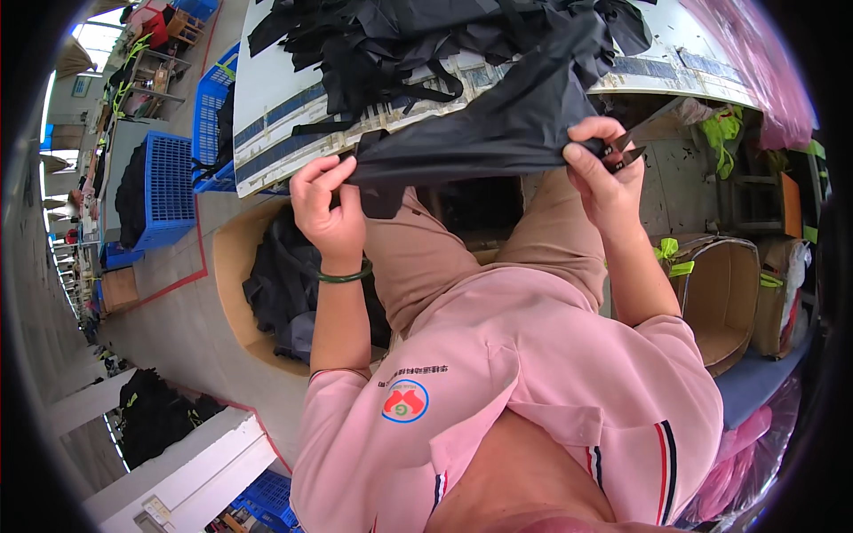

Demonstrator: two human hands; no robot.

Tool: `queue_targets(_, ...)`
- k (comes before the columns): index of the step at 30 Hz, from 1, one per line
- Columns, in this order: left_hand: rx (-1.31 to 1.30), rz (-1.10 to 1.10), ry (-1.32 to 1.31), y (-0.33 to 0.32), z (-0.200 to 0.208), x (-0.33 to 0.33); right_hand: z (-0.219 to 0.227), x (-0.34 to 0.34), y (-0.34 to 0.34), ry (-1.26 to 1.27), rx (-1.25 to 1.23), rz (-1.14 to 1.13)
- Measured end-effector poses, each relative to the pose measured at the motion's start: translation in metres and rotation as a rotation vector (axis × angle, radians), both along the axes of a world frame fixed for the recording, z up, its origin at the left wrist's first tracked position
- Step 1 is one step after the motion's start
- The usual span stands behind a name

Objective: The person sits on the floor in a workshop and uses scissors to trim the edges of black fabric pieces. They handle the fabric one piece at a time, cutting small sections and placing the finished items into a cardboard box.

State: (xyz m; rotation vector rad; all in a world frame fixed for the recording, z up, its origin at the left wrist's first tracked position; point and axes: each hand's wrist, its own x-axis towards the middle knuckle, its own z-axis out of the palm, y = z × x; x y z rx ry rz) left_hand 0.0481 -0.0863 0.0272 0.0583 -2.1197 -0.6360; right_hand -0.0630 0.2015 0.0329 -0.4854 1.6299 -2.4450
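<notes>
A piece of thin black fabric (480, 133) is stretched between my two hands over my lap, its upper part reaching back onto the table. My left hand (327, 209) pinches the fabric's left end between thumb and fingers. At the other end my right hand (613, 178) grips the fabric's edge between thumb and forefinger. The same hand also keeps a small pair of black thread snips (629, 158), with the blades pointing outward to the right. On the white table (267, 89) just beyond lies a heap of black fabric pieces (373, 44).
Left of my legs, a cardboard box (233, 284) holds dark fabric. Blue plastic crates (167, 191) stand on the floor further left. At right are an open cardboard box (724, 311) and pink plastic sheeting (773, 80). The table's near edge carries worn tape.
</notes>
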Motion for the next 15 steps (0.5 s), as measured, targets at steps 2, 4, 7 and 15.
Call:
queue_targets(2, 0.010, 0.026, 0.052, -0.009, 0.006, -0.002, -0.009, 0.017, 0.003, -0.045, 0.150, 0.093)
queue_targets(4, 0.046, -0.015, 0.094, -0.008, 0.009, -0.007, -0.020, 0.033, 0.001, -0.080, 0.261, 0.206)
queue_targets(7, 0.140, -0.120, 0.118, -0.004, 0.005, -0.010, -0.020, 0.044, -0.001, -0.313, 0.601, 0.555)
queue_targets(15, -0.077, -0.576, 0.003, 0.027, 0.009, -0.006, -0.004, 0.003, -0.015, 0.048, 0.510, 0.276)
